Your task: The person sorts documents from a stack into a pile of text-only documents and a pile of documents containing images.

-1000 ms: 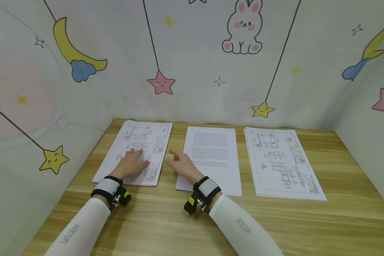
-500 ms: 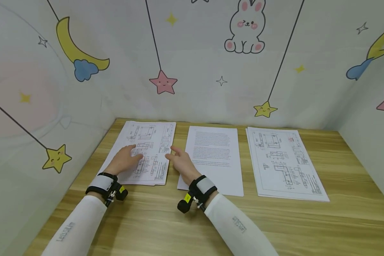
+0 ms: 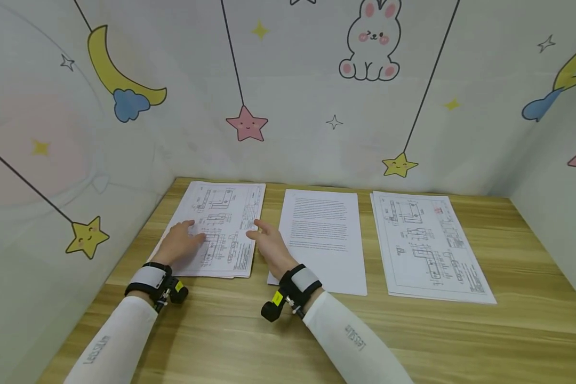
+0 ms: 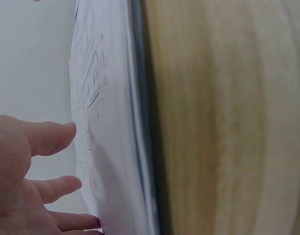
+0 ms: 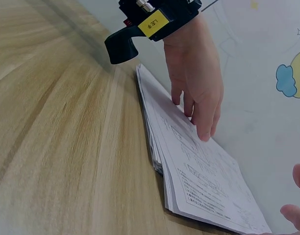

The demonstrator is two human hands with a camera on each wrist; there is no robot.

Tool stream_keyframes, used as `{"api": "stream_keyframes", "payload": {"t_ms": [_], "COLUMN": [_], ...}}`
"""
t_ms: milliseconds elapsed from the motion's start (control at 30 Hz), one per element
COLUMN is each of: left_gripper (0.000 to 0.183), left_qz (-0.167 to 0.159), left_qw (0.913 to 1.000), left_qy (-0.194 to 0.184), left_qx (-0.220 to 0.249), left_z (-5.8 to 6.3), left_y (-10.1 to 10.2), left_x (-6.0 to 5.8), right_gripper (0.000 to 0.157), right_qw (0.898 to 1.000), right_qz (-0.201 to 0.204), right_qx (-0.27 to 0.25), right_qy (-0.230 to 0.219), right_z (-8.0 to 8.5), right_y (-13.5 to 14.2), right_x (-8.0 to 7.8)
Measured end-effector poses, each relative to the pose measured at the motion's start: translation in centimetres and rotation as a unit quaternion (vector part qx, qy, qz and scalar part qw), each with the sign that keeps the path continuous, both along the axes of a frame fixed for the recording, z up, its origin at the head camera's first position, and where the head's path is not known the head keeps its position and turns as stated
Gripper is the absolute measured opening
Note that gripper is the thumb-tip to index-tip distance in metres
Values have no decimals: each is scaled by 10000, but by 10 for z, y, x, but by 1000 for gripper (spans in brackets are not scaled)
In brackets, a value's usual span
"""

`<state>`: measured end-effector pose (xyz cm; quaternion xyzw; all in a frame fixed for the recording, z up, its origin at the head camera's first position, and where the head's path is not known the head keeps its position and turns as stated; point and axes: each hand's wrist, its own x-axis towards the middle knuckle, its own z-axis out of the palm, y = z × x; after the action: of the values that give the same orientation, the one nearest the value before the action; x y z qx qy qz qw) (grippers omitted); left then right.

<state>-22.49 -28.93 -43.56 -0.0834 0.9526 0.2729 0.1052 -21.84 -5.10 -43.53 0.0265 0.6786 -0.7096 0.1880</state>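
Three sets of white paper were laid out along the bench [image 3: 221, 330]: a left stack [image 3: 240, 213] of printed technical drawings at left of centre in the head view, a page of typed text [image 3: 319, 224] near the middle, and a right stack [image 3: 427, 234] of similar drawings at right of centre. The left hand [image 3: 176, 243] was held over the lower left part of the left stack, its fingers spread and slightly bent, with nothing gripped; whether the paper was pressed by them could not be told. The right hand [image 3: 273, 247] was placed over the gap between the left stack and the page, thumb and forefinger extended and parted toward the left stack's right edge; nothing was seen gripped, and contact could not be made out. At lower centre of the right wrist view, the left stack's layers were shown with uneven edges. Both wrists were wrapped by straps [image 3: 304, 279] with small black cameras [image 3: 272, 310], and both forearms were covered by white sleeves [image 3: 112, 341]. Behind the bench, a pale wall [image 3: 297, 154] was decorated with a yellow moon [image 3: 98, 56] at upper left and a rabbit [image 3: 373, 56] at upper right of centre.
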Motion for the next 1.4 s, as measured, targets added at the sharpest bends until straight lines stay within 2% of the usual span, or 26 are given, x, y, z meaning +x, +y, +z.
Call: {"api": "stream_keyframes", "payload": {"t_ms": [167,300,467,633,767,933,1133,1267,1400], "left_gripper": [70,68,68,67,65,64,61,59,57], "left_qz": [22,-53,-37,80,18,-60,-95,-174,-284], "left_qw": [10000,9999,9997,9996,9992,9986,9979,9967,9957], "left_qy": [31,112,251,251,353,460,601,692,743], "left_qx": [12,11,27,108,190,236,233,390,485], "left_z": [-4,-4,-2,-3,-6,-7,-7,-6,-4], "left_y": [2,5,8,9,10,15,27,34,39], "left_x": [0,1,1,1,0,0,3,5,7], "right_gripper": [59,57,54,57,62,65,72,59,45], "right_qw": [9974,9893,9809,9807,9827,9834,9878,9931,9960], "right_qz": [-189,-365,-715,-714,-563,-574,-673,-576,-429], "right_qx": [-657,-1305,-1568,-1541,-1509,-1424,-1000,-606,-508], "right_qy": [-237,-543,-902,-971,-916,-966,-987,-823,-604], "right_z": [-1,-3,-7,-10,-11,-14,-15,-15,-16], "right_y": [0,3,5,7,8,10,11,14,20], "right_x": [-2,-3,-7,-10,-12,-15,-15,-12,-10]}}
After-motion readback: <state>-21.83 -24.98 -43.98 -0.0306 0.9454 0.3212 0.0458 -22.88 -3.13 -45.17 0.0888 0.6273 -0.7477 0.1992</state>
